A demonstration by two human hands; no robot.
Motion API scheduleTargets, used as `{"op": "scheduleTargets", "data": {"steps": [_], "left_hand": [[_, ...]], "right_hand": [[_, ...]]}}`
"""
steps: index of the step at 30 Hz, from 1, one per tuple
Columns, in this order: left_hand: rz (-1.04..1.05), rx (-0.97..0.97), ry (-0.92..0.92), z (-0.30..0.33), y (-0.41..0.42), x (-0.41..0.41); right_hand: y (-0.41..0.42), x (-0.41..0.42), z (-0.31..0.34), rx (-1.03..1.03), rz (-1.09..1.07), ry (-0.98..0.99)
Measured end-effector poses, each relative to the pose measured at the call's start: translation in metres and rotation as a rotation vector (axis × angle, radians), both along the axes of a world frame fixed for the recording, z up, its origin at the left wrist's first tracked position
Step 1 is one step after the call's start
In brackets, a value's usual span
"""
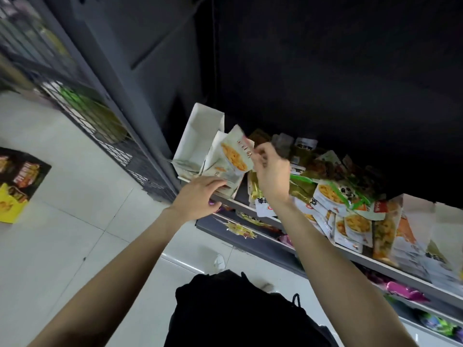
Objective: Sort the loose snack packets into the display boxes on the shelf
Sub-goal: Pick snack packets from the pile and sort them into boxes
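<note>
A white display box (198,131) stands open at the left end of the shelf (370,259). My right hand (269,172) pinches a white snack packet (235,154) with an orange picture and holds it upright at the box's right side. A second similar packet stands just behind it. My left hand (200,196) rests at the box's front edge, its fingers on packets lying there. A heap of loose snack packets (333,204) in white, green and orange covers the shelf to the right of my hands.
A grey upright post (120,96) and a wire mesh panel (110,136) stand left of the box. Black and yellow cartons (17,181) lie on the tiled floor at the left. Lower shelves (411,296) hold pink and purple packets. More white boxes (426,234) stand at the right.
</note>
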State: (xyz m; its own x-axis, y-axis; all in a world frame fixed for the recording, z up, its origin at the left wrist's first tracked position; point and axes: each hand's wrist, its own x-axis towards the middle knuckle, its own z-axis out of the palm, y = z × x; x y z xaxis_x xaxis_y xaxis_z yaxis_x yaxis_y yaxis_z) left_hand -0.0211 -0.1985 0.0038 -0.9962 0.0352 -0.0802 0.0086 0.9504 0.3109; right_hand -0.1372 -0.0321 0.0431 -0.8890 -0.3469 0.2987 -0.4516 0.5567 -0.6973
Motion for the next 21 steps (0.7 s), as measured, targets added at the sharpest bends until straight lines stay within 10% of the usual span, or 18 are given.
{"op": "scheduleTargets", "data": {"steps": [9,14,21], "left_hand": [[-0.013,-0.063,0.223,-0.02,-0.009,-0.002],[-0.007,-0.021,0.29,-0.011,-0.001,0.003],[-0.169,0.3,0.37,0.01,0.076,0.0]], "right_hand": [[-0.043,0.016,-0.038,0.561,0.205,0.052],[0.0,0.026,-0.041,0.427,0.36,-0.055],[0.13,0.056,-0.055,0.192,-0.182,-0.147]]}}
